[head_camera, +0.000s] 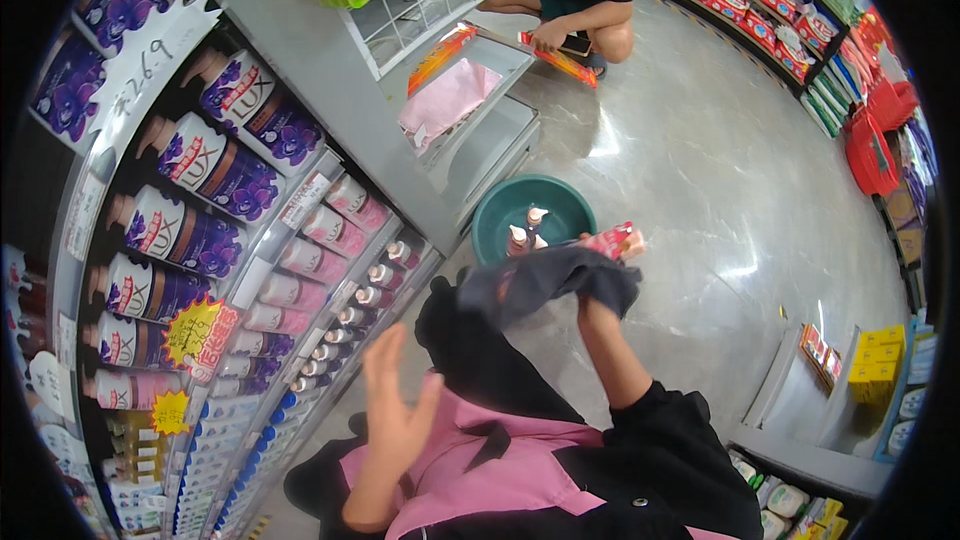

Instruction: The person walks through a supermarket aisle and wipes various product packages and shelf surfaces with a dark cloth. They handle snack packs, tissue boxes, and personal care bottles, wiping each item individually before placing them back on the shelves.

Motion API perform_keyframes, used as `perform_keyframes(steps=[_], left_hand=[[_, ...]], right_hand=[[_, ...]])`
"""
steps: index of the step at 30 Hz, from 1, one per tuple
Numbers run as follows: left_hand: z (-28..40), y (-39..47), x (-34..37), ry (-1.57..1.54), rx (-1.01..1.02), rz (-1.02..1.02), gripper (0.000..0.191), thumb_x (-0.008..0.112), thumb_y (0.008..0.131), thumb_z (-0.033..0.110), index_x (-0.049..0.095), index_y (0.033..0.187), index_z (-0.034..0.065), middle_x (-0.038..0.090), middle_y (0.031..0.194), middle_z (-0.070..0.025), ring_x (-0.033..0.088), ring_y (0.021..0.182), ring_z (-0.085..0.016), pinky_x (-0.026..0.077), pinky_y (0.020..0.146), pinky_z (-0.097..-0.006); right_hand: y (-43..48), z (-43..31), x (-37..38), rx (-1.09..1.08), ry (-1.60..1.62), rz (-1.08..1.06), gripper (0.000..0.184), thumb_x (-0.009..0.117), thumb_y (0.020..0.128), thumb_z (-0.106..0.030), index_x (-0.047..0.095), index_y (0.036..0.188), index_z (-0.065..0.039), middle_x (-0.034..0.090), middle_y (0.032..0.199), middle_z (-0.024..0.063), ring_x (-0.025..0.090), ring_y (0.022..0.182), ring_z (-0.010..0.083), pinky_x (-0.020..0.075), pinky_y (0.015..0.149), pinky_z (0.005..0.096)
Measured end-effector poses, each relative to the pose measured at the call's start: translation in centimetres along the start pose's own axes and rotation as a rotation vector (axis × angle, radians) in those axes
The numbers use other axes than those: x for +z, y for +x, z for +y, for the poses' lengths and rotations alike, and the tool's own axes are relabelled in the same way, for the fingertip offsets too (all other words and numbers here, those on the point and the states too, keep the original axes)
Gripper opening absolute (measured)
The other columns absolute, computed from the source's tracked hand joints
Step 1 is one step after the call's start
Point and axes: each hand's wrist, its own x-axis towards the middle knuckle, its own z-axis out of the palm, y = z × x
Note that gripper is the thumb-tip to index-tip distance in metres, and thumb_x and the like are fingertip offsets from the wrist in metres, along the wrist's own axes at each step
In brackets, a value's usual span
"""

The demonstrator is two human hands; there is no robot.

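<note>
My left hand (397, 405) is raised near the shelves on the left, empty, its fingers apart. In front of me, my right hand (592, 296) is mostly covered by a dark grey cloth (544, 281) that it grips. One side of the cloth is blurred. A red and pink bottle (615, 241) pokes out from the cloth's far edge and appears to be held along with it. Just beyond stands a round green plastic basin (486, 214) on the floor. Inside it are a few pump bottles (535, 219) with pale tops.
Shelves of white and purple Lux pump bottles (199, 161) run along my left, with smaller pink bottles (336, 231) below. A grey end shelf (480, 142) holds a pink cloth (442, 101). Another person (577, 15) crouches beyond it. Red baskets (870, 154) stand at right.
</note>
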Motion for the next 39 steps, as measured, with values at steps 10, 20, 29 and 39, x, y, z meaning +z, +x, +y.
perform_keyframes(steps=[10, 20, 29, 39], left_hand=[[-9.1, -7.1, 0.6, 0.016, -0.437, 0.082, 0.049, 0.066, 0.088, 0.006, 0.051, 0.134, -0.0007, 0.052, 0.127, -0.0175, 0.058, 0.113, -0.028, 0.052, 0.091, -0.0375], [-9.0, -7.6, 0.3, 0.113, -0.550, 0.111, 0.055, 0.067, 0.089, 0.008, 0.045, 0.139, 0.0033, 0.053, 0.125, -0.0167, 0.060, 0.114, -0.027, 0.054, 0.089, -0.0356], [-10.7, -7.3, 2.2, 0.085, -0.497, 0.108, 0.061, 0.068, 0.091, 0.025, 0.041, 0.141, 0.0012, 0.050, 0.127, -0.0216, 0.060, 0.110, -0.032, 0.056, 0.080, -0.0367], [-12.7, -6.6, -1.1, 0.025, -0.430, 0.204, 0.060, 0.069, 0.090, 0.025, 0.044, 0.141, 0.0052, 0.053, 0.128, -0.0196, 0.062, 0.112, -0.034, 0.051, 0.092, -0.0418]], right_hand=[[15.9, 10.8, -8.0, -0.086, -0.776, 0.191, 0.031, 0.074, 0.076, -0.020, 0.060, 0.102, -0.010, 0.064, 0.091, 0.0040, 0.061, 0.083, 0.0170, 0.0504, 0.077, 0.0324], [21.3, 21.9, -12.0, 0.006, -1.064, 0.366, 0.050, 0.070, 0.079, -0.040, 0.062, 0.117, -0.008, 0.069, 0.111, 0.0154, 0.066, 0.103, 0.0327, 0.0490, 0.091, 0.0401], [24.1, 21.0, -14.4, 0.019, -0.479, 0.093, 0.026, 0.057, 0.091, -0.020, 0.071, 0.106, -0.004, 0.071, 0.095, 0.0155, 0.068, 0.080, 0.0275, 0.0567, 0.077, 0.0394], [6.7, 1.8, 0.6, -0.249, -0.473, -0.605, 0.029, 0.067, 0.092, -0.019, 0.064, 0.116, -0.002, 0.068, 0.104, 0.0076, 0.065, 0.099, 0.0188, 0.0509, 0.090, 0.0324]])
